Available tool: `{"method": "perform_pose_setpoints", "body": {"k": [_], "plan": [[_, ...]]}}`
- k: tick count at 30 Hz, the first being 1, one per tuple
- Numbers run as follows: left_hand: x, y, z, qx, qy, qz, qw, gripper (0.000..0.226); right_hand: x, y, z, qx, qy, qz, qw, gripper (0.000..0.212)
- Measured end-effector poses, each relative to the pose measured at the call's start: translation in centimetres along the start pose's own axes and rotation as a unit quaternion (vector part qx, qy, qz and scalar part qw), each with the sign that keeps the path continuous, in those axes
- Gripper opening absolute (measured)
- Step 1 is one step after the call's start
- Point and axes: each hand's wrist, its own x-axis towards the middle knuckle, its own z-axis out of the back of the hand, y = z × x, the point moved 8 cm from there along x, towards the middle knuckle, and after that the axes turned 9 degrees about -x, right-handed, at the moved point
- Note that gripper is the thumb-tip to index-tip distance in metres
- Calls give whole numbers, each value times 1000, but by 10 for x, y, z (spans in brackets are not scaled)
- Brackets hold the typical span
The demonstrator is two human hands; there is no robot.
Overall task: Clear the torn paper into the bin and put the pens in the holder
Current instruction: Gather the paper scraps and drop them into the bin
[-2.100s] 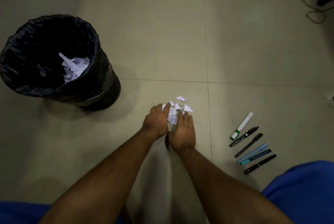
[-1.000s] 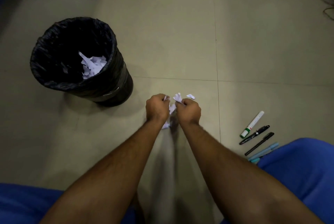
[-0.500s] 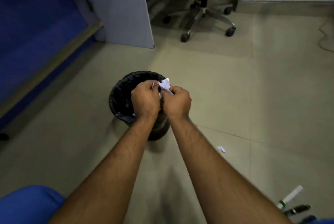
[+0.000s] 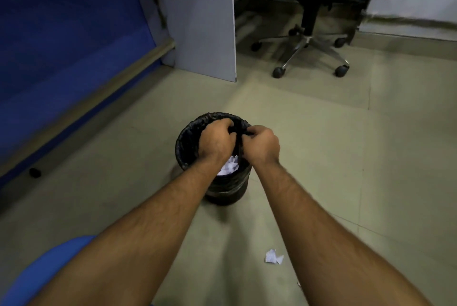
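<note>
The black bin [image 4: 226, 192], lined with a black bag, stands on the tiled floor just ahead of me. Both hands are over its mouth. My left hand [image 4: 216, 141] and my right hand [image 4: 262, 145] are side by side, knuckles up, with fingers curled down into the opening. The scraps in their grip are hidden under the fingers. A heap of torn white paper [image 4: 230, 168] lies inside the bin, showing between my wrists. A couple of white scraps [image 4: 273, 257] lie on the floor near my right forearm. No pens or holder are in view.
A black office chair on castors [image 4: 309, 41] stands at the back right. A grey partition panel [image 4: 210, 21] rises behind the bin, and a blue wall with a skirting rail [image 4: 74, 33] runs along the left. My blue-clad knee [image 4: 49, 271] fills the bottom left corner.
Both hands gathered the scraps off the floor, lifted them and carried them over the bin. They now sit lower in its mouth, and the paper tip between them no longer shows. The pens left the view.
</note>
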Motion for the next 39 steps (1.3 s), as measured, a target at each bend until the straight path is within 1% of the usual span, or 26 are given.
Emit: {"method": "perform_pose_setpoints", "body": {"k": [2, 4, 6, 8, 10, 13, 16, 18, 21, 22, 23, 26, 27, 28, 29, 30, 32, 34, 36, 37, 39], "plan": [[-7, -16, -6, -78, -3, -2, 997, 19, 2, -9, 12, 46, -15, -16, 999, 31], [-16, -32, -17, -124, 3, -23, 992, 19, 1, -22, 24, 82, -28, -27, 996, 42], [-31, -42, -40, -141, 27, -45, 989, 23, -4, -52, 34, 95, -45, -45, 993, 49], [-47, -44, -72, -137, 60, -54, 987, 24, -10, -95, 39, 87, -61, -81, 991, 48], [-68, -39, -112, -114, 103, -49, 987, 25, -22, -141, 42, 64, -71, -123, 988, 46], [-110, -22, -178, -44, 195, -51, 979, 30, -51, -213, 37, -9, -47, -192, 980, 38], [-160, 14, -242, 56, 308, -37, 949, 40, -83, -277, 24, -101, -4, -227, 969, 44], [-193, 44, -266, 131, 349, -16, 928, 42, -109, -315, 13, -163, 41, -249, 954, 53], [-233, 82, -271, 211, 320, 33, 923, 41, -153, -358, -2, -227, 103, -307, 918, 64], [-243, 91, -270, 227, 300, 54, 925, 42, -164, -365, -7, -236, 110, -315, 913, 64], [-251, 94, -268, 223, 277, 67, 932, 42, -171, -371, -14, -232, 107, -318, 913, 59], [-255, 87, -273, 184, 248, 48, 950, 34, -167, -373, -29, -200, 76, -288, 933, 35], [-255, 85, -277, 145, 254, 57, 955, 36, -161, -372, -32, -185, 68, -274, 941, 29], [-255, 84, -285, 105, 267, 60, 956, 44, -154, -372, -35, -169, 60, -265, 947, 24], [-253, 81, -290, 75, 283, 65, 954, 48, -147, -372, -36, -154, 50, -258, 953, 23], [-248, 79, -295, 53, 280, 66, 956, 46, -138, -374, -37, -141, 37, -251, 957, 22], [-236, 82, -300, 31, 265, 74, 961, 33, -122, -374, -35, -124, 20, -237, 963, 21], [-226, 80, -309, 23, 264, 57, 963, 29, -106, -374, -24, -112, 1, -223, 968, 12], [-219, 80, -312, 17, 286, 45, 957, 35, -92, -367, -10, -97, -21, -200, 975, 28], [-216, 78, -312, 21, 304, 34, 952, 41, -86, -365, -3, -100, -35, -188, 976, 30], [-211, 79, -310, 61, 328, 13, 943, 50, -76, -362, 6, -123, -63, -173, 975, 18]]}}
